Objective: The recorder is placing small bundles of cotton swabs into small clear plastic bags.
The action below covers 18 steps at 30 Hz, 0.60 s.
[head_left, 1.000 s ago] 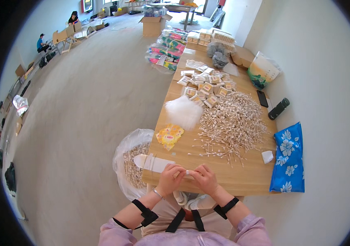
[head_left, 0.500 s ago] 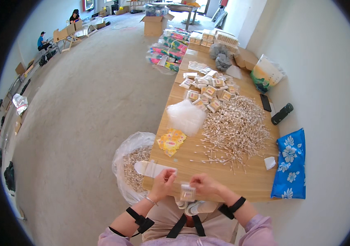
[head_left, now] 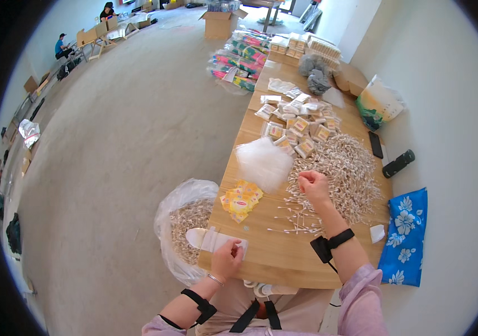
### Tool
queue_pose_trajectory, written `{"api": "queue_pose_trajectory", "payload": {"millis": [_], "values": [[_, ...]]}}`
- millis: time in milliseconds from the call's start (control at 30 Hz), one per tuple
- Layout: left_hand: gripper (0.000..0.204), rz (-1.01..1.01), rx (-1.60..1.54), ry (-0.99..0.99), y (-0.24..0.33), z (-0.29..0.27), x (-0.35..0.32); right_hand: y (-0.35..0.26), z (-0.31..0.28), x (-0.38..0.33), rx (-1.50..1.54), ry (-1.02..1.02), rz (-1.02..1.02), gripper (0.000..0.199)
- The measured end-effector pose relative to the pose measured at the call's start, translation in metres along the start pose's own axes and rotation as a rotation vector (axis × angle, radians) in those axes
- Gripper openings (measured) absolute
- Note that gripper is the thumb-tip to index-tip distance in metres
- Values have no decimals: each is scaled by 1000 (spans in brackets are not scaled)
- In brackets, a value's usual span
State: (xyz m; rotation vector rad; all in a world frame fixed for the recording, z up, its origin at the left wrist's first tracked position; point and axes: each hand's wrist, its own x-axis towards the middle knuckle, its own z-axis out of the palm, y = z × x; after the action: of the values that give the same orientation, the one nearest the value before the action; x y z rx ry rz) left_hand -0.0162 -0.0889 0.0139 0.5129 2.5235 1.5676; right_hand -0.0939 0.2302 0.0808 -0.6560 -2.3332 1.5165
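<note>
My left hand (head_left: 227, 259) rests on the right part of a flat white strip (head_left: 208, 241) with a rounded end, at the table's near left corner. Its fingers are loosely bent, apart from the thumb, with nothing visible held. My right hand (head_left: 313, 186) is stretched forward over the left side of a big heap of cotton swabs (head_left: 348, 176). Its fingers are drawn together, and anything between them is hidden. Left of it lies a stack of clear plastic bags (head_left: 262, 163). Yellow printed cards (head_left: 241, 200) are fanned out nearer me. Small filled packets (head_left: 300, 124) are piled beyond the swabs.
A clear sack of swabs (head_left: 185, 218) stands beside the table's left edge. Along the right side are a blue floral pouch (head_left: 404, 235), a black cylinder (head_left: 398, 163) and a phone (head_left: 375, 144). Bundled colourful packages (head_left: 241, 59) sit beyond. Two people are far off at the left.
My right hand has swung forward from the near edge to the swab heap, and the small packet it held no longer shows there. My left hand stays by the white strip, its fingers looser.
</note>
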Motion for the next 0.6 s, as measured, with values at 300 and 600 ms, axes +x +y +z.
{"api": "queue_pose_trajectory", "payload": {"millis": [300,600], "values": [[14,46,-44,77,-4,3,-1,-14,73,19,-862,-33,-386,43],[12,71,-15,52,3,-2,0,-11,93,25,-830,-2,-377,26]]}}
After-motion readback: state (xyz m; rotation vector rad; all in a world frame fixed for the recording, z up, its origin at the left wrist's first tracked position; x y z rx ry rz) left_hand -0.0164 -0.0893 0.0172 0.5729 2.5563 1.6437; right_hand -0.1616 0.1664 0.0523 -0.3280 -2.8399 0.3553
